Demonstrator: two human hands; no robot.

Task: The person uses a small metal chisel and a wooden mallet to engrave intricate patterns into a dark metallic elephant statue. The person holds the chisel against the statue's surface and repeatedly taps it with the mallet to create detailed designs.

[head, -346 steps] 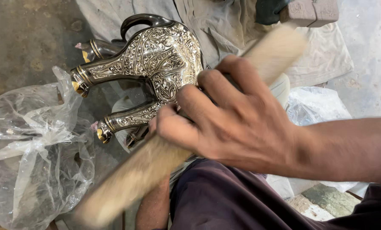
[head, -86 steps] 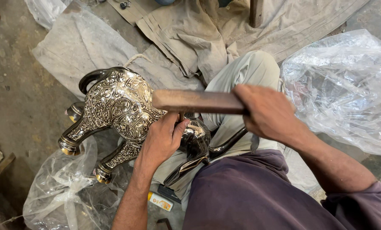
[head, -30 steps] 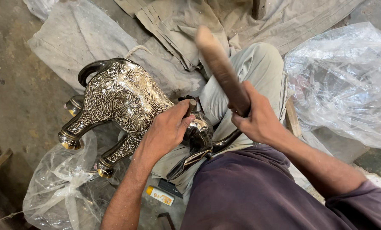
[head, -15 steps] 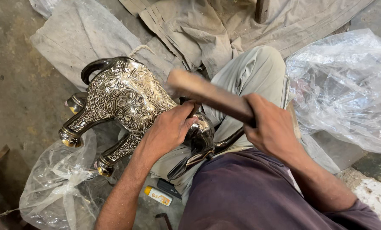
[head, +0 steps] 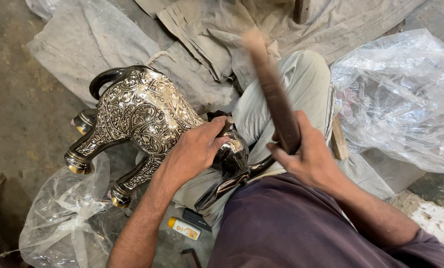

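Ornate silver-and-black engraved metal animal figure (head: 142, 116) is laid across the lap, pinned by the left hand (head: 194, 151) gripping a small punch-like tool; blurred wooden stick (head: 274, 99) is clenched, raised, in the right hand (head: 308, 159), looks like mid-tapping, so an accurate downstroke is probably needed

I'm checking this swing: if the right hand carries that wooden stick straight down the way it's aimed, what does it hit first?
Most likely the small tool that the left hand pinches against the ornate metal animal figure. The right hand grips the blurred wooden stick above it; depth is unclear.
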